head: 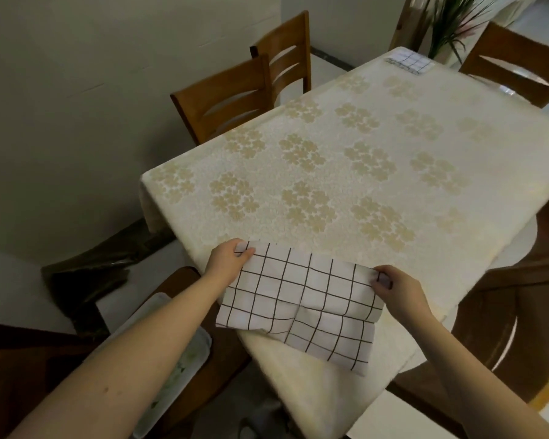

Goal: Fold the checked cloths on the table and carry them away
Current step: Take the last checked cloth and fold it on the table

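My fingertips are tucked behind the white cloth with thin dark squares (298,299), so I can't see them. Far from my hands, a small folded checked cloth (409,61) is too tiny to count its layers. The brown wooden chair on the far right (514,68) and the green leafy plant (457,20) are cut off. Below my left arm, the pale plastic tray (171,353) is partly hidden.

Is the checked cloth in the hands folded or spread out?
Folded, apparently: the checked cloth shows a doubled layer along its lower part. Left hand and right hand pinch its top corners at the table edge.
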{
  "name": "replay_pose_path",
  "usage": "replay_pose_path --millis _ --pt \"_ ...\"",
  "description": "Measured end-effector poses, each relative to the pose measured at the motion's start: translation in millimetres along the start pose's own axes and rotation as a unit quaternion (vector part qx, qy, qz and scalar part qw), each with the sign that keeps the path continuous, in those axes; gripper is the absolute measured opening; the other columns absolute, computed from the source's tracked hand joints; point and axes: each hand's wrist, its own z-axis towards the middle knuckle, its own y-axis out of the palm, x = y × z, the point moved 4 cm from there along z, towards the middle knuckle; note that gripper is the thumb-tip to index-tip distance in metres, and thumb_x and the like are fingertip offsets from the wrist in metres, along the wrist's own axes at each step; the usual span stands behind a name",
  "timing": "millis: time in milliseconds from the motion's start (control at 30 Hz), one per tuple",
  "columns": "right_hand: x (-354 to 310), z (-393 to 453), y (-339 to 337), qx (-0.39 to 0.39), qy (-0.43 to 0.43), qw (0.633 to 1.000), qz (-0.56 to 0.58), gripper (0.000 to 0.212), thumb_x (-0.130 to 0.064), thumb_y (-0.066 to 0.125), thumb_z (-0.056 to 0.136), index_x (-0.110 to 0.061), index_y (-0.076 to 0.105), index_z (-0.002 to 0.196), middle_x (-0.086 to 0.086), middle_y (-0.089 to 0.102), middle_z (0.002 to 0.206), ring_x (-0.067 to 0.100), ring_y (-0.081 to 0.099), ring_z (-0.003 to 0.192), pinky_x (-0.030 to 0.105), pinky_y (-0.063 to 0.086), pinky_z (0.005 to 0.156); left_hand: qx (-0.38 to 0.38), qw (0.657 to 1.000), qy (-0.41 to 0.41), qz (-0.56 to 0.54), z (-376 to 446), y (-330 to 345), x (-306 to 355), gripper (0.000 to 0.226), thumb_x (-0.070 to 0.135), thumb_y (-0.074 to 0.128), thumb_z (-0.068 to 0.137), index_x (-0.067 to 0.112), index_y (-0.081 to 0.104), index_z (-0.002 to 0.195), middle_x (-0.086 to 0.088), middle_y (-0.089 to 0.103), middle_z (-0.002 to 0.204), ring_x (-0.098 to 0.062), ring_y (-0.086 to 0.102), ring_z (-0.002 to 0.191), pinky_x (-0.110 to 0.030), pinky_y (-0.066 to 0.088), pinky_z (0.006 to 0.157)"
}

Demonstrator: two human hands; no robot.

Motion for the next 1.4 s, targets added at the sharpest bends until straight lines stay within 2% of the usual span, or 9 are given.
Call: replay_pose_path --millis 233,333,500,667,833,933,1133,1233,1400 --pt "28.2 55.8 26.1 -0.045 0.047 0.998 -0.021 0.027 -0.017 0.064 0.090 -0.014 0.065 0.117 0.011 0.069 0.109 0.022 0.056 0.091 0.025 0.037 0.071 0.008 0.997 -0.053 0.052 40.9 35.9 -10.3 0.048 0.039 0.061 0.094 0.005 0.059 0.128 -0.012 0.063 0.128 -0.026 0.060 0.115 -0.026 0.042 0.086" --pt "34.9 67.9 34.5 -0.058 0.056 0.996 -0.025 0.027 -0.018 0.063 0.091 -0.015 0.065 0.117 0.009 0.069 0.111 0.018 0.053 0.087 0.025 0.038 0.070 0.021 0.996 -0.062 0.058 55.3 40.9 -13.4 0.045 0.041 0.062 0.093 0.006 0.062 0.122 -0.011 0.066 0.121 -0.025 0.062 0.109 -0.027 0.044 0.083" --pt "41.6 77.5 41.2 -0.056 0.056 0.996 -0.029 0.028 -0.021 0.063 0.091 -0.017 0.065 0.118 0.007 0.069 0.111 0.016 0.053 0.082 0.024 0.041 0.069 0.036 0.995 -0.056 0.077 70.3 46.0 -16.3 0.039 0.041 0.065 0.091 0.003 0.064 0.099 -0.007 0.065 0.089 -0.027 0.062 0.089 -0.029 0.039 0.065" --pt "44.2 80.7 41.3 -0.027 0.056 0.998 -0.005 0.024 -0.018 0.063 0.092 -0.013 0.065 0.115 0.008 0.070 0.107 0.017 0.054 0.081 0.025 0.041 0.069 0.033 0.997 -0.069 0.016 73.9 46.3 -18.0 0.038 0.036 0.068 0.090 0.013 0.061 0.119 -0.003 0.065 0.112 -0.019 0.061 0.097 -0.025 0.044 0.079" --pt "48.6 77.1 39.4 0.006 0.076 0.997 0.031 0.025 -0.018 0.063 0.092 -0.010 0.065 0.116 0.011 0.069 0.105 0.017 0.053 0.082 0.025 0.038 0.071 -0.026 0.994 -0.092 -0.045 64.4 45.1 -31.0 0.045 0.025 0.070 0.089 0.015 0.055 0.130 -0.004 0.067 0.113 -0.015 0.061 0.099 -0.028 0.050 0.089" --pt "48.6 75.9 40.7 0.016 0.079 0.996 0.041 0.023 -0.019 0.063 0.092 -0.011 0.065 0.114 0.008 0.067 0.097 0.017 0.053 0.080 0.025 0.038 0.069 0.000 0.994 -0.099 -0.044 62.4 41.6 -35.0 0.045 0.025 0.070 0.089 0.012 0.058 0.130 0.001 0.065 0.110 -0.014 0.059 0.101 -0.026 0.046 0.089" --pt "52.6 76.6 43.7 0.033 0.094 0.993 0.058 0.017 -0.019 0.063 0.092 -0.011 0.065 0.107 0.002 0.062 0.084 0.024 0.058 0.080 0.028 0.041 0.066 0.041 0.997 -0.064 0.035 77.1 47.6 -18.4 0.018 0.030 0.066 0.091 0.012 0.066 0.097 0.000 0.062 0.085 -0.018 0.058 0.082 -0.026 0.041 0.071" --pt "57.7 77.2 46.3 0.050 0.087 0.994 0.052 0.023 -0.020 0.064 0.092 -0.010 0.065 0.113 0.006 0.066 0.094 0.021 0.057 0.082 0.029 0.043 0.070 0.053 0.995 -0.063 0.061 80.5 52.0 -18.9 0.019 0.030 0.067 0.091 0.013 0.061 0.085 -0.002 0.061 0.079 -0.020 0.057 0.077 -0.027 0.040 0.066" --pt "63.5 75.0 49.8 0.069 0.076 0.994 0.030 0.036 -0.021 0.064 0.092 -0.010 0.057 0.126 0.011 0.059 0.115 0.021 0.054 0.091 0.031 0.043 0.076 0.055 0.994 -0.041 0.086 77.1 57.1 -20.4 0.019 0.027 0.068 0.090 0.010 0.060 0.088 -0.005 0.060 0.079 -0.021 0.057 0.074 -0.030 0.044 0.066"
